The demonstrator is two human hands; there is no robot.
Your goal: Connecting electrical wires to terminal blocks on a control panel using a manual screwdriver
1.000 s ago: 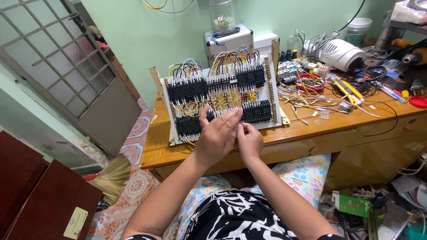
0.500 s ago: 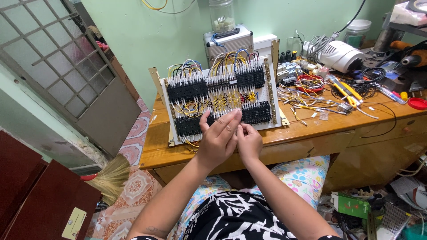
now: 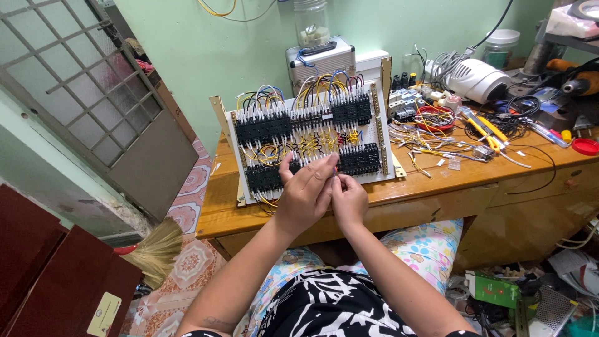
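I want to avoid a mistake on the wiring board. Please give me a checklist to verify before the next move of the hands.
1. Both hands at the board: ok. The left hand and right hand meet at the lower row of the wiring board.
2. What the fingers pinch: cannot tell, too small.
3. Board steady: ok, it leans tilted on the wooden desk.
4. Black blocks seated in rows: ok.
5. Loose wire pieces away from the hands: ok, they lie to the right.
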